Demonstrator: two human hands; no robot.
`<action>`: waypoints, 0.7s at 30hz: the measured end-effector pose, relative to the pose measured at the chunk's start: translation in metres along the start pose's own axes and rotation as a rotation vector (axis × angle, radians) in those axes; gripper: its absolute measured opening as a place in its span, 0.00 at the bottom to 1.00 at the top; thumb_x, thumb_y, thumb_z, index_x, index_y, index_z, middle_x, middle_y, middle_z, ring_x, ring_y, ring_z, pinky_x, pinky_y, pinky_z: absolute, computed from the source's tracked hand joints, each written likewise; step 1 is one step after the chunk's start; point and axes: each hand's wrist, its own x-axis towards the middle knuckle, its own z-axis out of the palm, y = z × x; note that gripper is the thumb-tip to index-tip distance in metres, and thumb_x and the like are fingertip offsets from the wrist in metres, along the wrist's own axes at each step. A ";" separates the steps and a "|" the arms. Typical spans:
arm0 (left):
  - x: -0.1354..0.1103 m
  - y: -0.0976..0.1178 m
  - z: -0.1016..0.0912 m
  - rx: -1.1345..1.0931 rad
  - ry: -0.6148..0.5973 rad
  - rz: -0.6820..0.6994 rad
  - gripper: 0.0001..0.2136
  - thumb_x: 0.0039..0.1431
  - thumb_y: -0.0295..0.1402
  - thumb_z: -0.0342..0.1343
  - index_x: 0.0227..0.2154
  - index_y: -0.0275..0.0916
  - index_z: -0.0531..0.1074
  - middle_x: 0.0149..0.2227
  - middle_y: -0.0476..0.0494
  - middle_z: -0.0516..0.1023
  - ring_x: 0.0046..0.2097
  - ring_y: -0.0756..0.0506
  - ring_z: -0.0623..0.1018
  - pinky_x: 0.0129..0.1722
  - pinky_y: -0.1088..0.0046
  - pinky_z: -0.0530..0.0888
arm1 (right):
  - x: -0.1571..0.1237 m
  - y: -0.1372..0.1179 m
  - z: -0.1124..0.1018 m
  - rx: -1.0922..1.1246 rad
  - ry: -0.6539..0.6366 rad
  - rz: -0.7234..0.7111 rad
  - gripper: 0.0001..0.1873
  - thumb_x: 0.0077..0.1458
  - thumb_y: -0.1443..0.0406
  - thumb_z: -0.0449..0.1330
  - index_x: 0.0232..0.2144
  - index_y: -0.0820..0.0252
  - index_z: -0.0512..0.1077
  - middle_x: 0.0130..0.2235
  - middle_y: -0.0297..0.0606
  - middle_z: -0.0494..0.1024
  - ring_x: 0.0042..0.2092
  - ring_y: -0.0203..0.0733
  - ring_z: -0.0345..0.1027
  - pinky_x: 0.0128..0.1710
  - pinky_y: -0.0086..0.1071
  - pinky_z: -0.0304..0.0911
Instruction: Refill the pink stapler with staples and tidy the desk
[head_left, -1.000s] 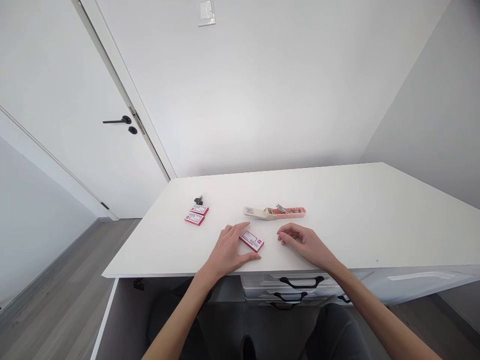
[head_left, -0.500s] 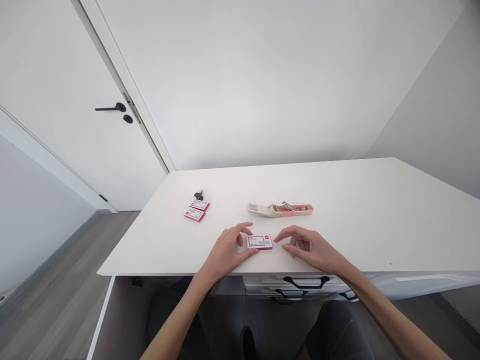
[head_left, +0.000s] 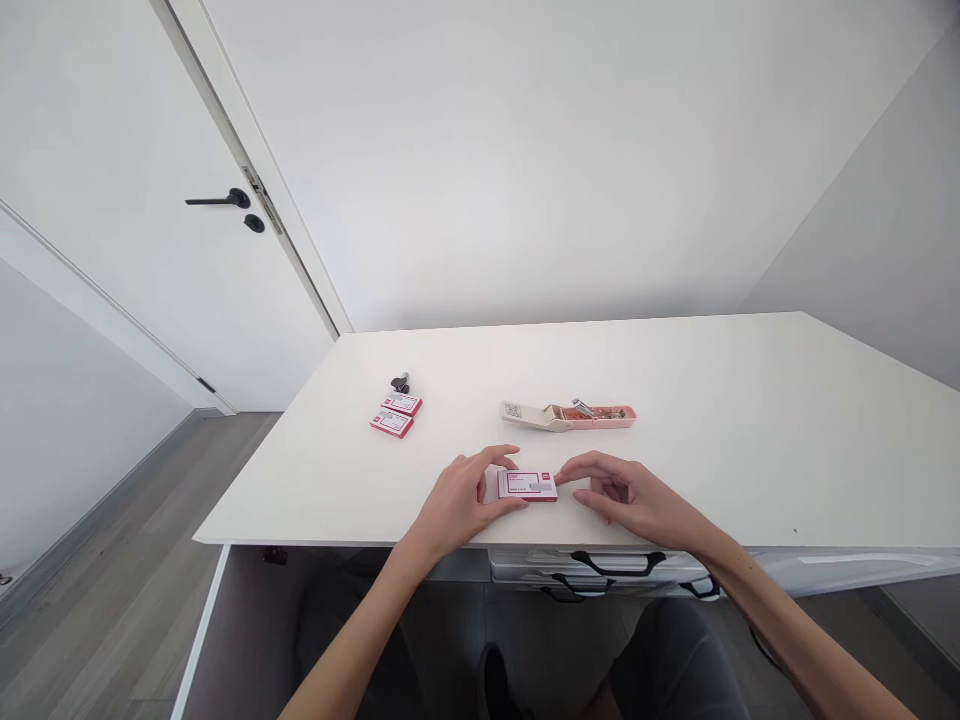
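A small red and white staple box (head_left: 528, 486) lies flat near the front edge of the white table (head_left: 750, 430). My left hand (head_left: 465, 497) grips its left end between thumb and fingers. My right hand (head_left: 634, 499) is curled at the box's right end, its fingertips at or just touching it; nothing shows inside that hand. Behind the box lies an opened pink and cream stapler (head_left: 568, 415) with its magazine exposed.
Two more red staple boxes (head_left: 395, 414) and a small black binder clip (head_left: 400, 383) lie at the left of the table. Under the front edge are drawers with black handles (head_left: 607, 568). A white door with a black handle (head_left: 219, 200) stands at left.
My left hand turned the staple box from slanted to square with the table edge. My right hand moved in from the right to the box's right end.
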 end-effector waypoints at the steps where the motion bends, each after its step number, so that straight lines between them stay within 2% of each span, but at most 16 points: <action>1: 0.000 0.000 0.000 -0.004 0.002 0.005 0.26 0.62 0.46 0.65 0.62 0.50 0.69 0.52 0.50 0.83 0.30 0.50 0.69 0.47 0.64 0.75 | 0.000 -0.001 0.001 0.038 0.003 0.010 0.17 0.66 0.53 0.60 0.53 0.49 0.77 0.45 0.38 0.84 0.29 0.38 0.63 0.30 0.35 0.62; 3: 0.000 0.000 0.000 -0.012 0.011 0.014 0.26 0.62 0.46 0.65 0.62 0.50 0.69 0.52 0.50 0.83 0.29 0.50 0.68 0.43 0.66 0.75 | -0.001 -0.003 0.002 0.119 0.007 0.040 0.18 0.65 0.51 0.61 0.53 0.49 0.76 0.54 0.41 0.83 0.28 0.37 0.64 0.29 0.35 0.65; 5: 0.000 0.000 0.000 -0.018 0.024 0.019 0.26 0.62 0.46 0.65 0.61 0.49 0.69 0.52 0.50 0.83 0.28 0.51 0.67 0.39 0.68 0.75 | -0.001 -0.004 0.001 0.176 0.000 0.075 0.21 0.63 0.48 0.62 0.53 0.50 0.75 0.58 0.44 0.81 0.26 0.36 0.65 0.27 0.36 0.68; 11: 0.005 0.001 0.006 -0.008 0.062 0.026 0.25 0.62 0.45 0.65 0.60 0.49 0.71 0.50 0.51 0.83 0.28 0.51 0.68 0.36 0.70 0.74 | 0.000 -0.004 -0.005 0.210 0.001 0.107 0.23 0.63 0.46 0.62 0.52 0.52 0.76 0.54 0.45 0.84 0.22 0.32 0.63 0.28 0.36 0.68; 16: 0.011 0.004 0.012 0.028 0.100 0.049 0.24 0.63 0.45 0.65 0.59 0.48 0.72 0.46 0.50 0.83 0.29 0.50 0.72 0.38 0.70 0.73 | 0.001 0.000 -0.005 0.236 0.046 0.114 0.24 0.63 0.45 0.63 0.51 0.53 0.76 0.38 0.39 0.85 0.20 0.32 0.61 0.29 0.36 0.66; 18: 0.013 0.004 0.014 0.028 0.107 0.054 0.24 0.63 0.45 0.65 0.59 0.48 0.72 0.47 0.50 0.83 0.29 0.50 0.72 0.38 0.70 0.73 | 0.002 0.001 -0.004 0.239 0.071 0.121 0.25 0.61 0.44 0.65 0.50 0.53 0.76 0.40 0.40 0.85 0.21 0.32 0.62 0.29 0.36 0.66; 21: 0.013 0.004 0.015 0.045 0.087 0.060 0.24 0.63 0.46 0.65 0.60 0.50 0.71 0.49 0.51 0.84 0.29 0.50 0.73 0.37 0.71 0.73 | 0.004 0.003 0.000 0.221 0.138 0.127 0.26 0.58 0.43 0.67 0.49 0.53 0.76 0.49 0.43 0.85 0.22 0.32 0.65 0.30 0.36 0.68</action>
